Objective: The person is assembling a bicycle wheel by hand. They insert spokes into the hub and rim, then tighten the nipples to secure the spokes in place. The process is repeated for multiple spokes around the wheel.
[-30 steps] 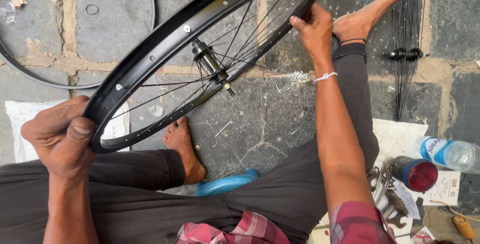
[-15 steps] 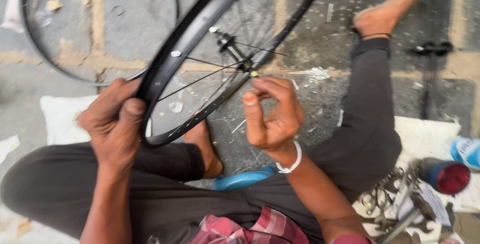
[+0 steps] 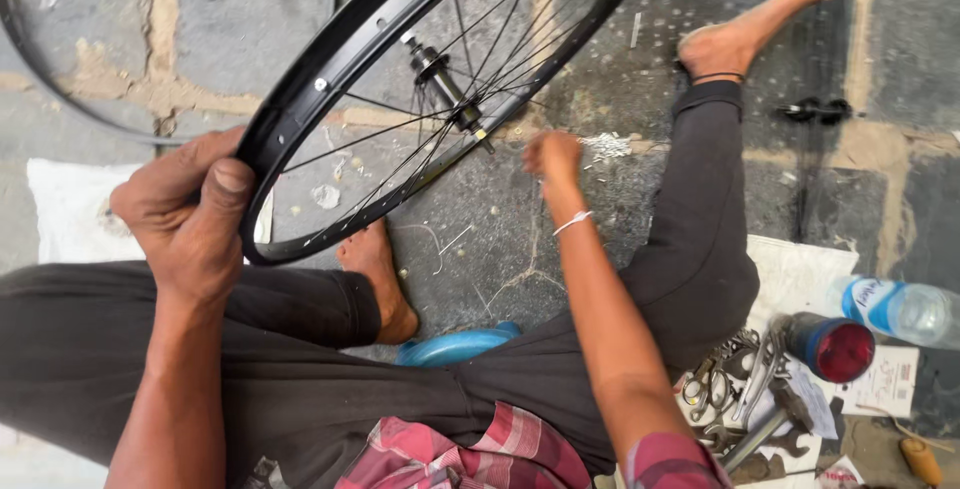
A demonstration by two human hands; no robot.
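Head view. Black metal spoked bicycle wheel rim [image 3: 330, 79]: tilted, spanning upper centre to left of frame. Left hand [image 3: 185, 214]: fingers and thumb clamped on the rim's lower left edge. Right hand [image 3: 552, 157]: centre frame, blurred, near the silver hub [image 3: 445, 84]; grip cannot be told. Loose metal tools [image 3: 735, 389]: lower right, beside red-capped can [image 3: 830, 346].

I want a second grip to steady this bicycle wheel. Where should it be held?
Probably on the black rim at a bare stretch across from the left hand, coming from outside the hoop: the spokes fill the inside, and the rim's edge suits a thumb-and-finger wrap.
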